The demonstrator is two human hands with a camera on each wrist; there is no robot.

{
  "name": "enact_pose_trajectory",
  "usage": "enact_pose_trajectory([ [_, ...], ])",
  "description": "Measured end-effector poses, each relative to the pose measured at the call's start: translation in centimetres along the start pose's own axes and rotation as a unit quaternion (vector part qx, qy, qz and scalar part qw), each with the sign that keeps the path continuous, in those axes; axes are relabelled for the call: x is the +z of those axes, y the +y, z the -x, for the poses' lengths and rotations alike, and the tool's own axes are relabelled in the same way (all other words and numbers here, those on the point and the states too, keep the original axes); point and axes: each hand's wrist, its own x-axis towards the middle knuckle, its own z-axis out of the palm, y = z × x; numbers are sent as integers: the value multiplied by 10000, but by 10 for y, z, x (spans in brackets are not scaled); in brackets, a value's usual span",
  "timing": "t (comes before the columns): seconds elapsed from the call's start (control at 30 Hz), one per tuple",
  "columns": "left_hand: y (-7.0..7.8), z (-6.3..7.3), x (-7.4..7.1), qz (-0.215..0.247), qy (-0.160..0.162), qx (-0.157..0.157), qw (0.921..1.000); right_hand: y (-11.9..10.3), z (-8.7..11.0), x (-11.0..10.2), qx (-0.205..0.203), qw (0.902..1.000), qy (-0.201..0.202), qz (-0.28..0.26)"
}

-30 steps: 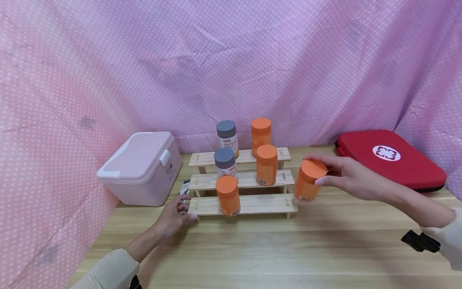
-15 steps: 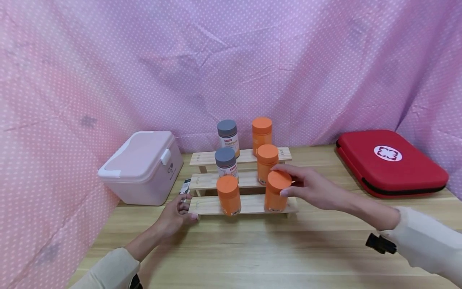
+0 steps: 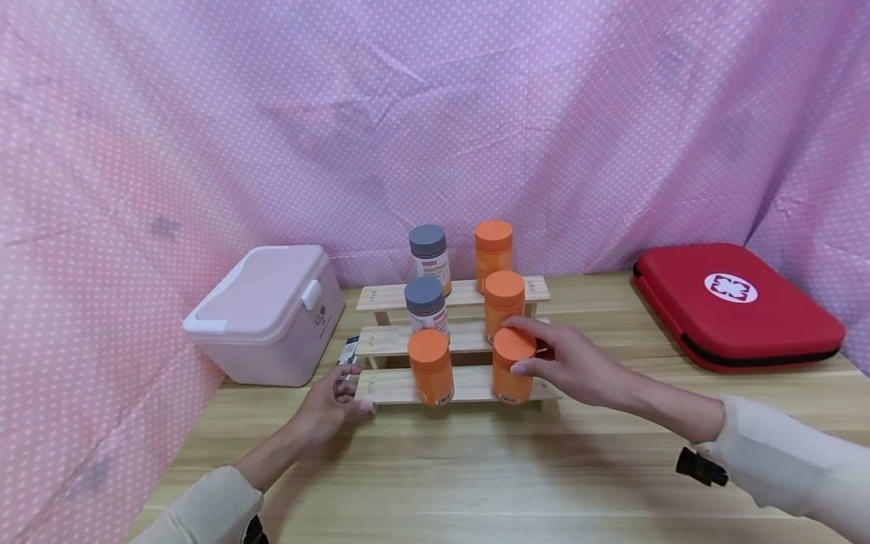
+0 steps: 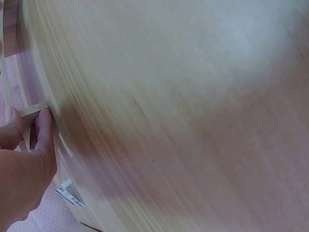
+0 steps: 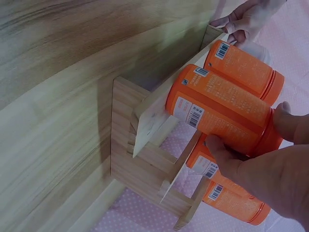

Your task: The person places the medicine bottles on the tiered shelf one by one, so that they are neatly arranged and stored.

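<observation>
A three-step wooden rack (image 3: 469, 383) stands mid-table with bottles on every step. My right hand (image 3: 578, 364) grips an orange bottle (image 3: 513, 378) near its cap, upright at the right of the lowest step. In the right wrist view that bottle (image 5: 217, 108) has its base at the step board. Left of it stands another orange bottle (image 3: 431, 374). My left hand (image 3: 326, 408) pinches the left end of the lowest step; the left wrist view shows thumb and finger on the wooden end piece (image 4: 35, 108). Grey-capped bottles (image 3: 426, 302) and orange ones (image 3: 504, 298) fill the upper steps.
A pale pink lidded box (image 3: 265, 313) sits left of the rack. On the right lies a red zip case (image 3: 734, 302) with a white emblem. A small printed packet (image 3: 349, 353) lies beside the rack's left end. A dotted pink cloth (image 3: 435, 113) hangs behind.
My right hand has brought the orange bottle leftward from beside the rack onto the lowest step, then slightly further left. The left hand has stayed at the rack's left end.
</observation>
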Motion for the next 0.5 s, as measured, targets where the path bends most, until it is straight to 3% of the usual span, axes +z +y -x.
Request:
enact_pose_trajectory([
  [0.5, 0, -1, 0, -59, 3, -38, 10000, 0, 2, 1, 95, 9999, 127, 42],
])
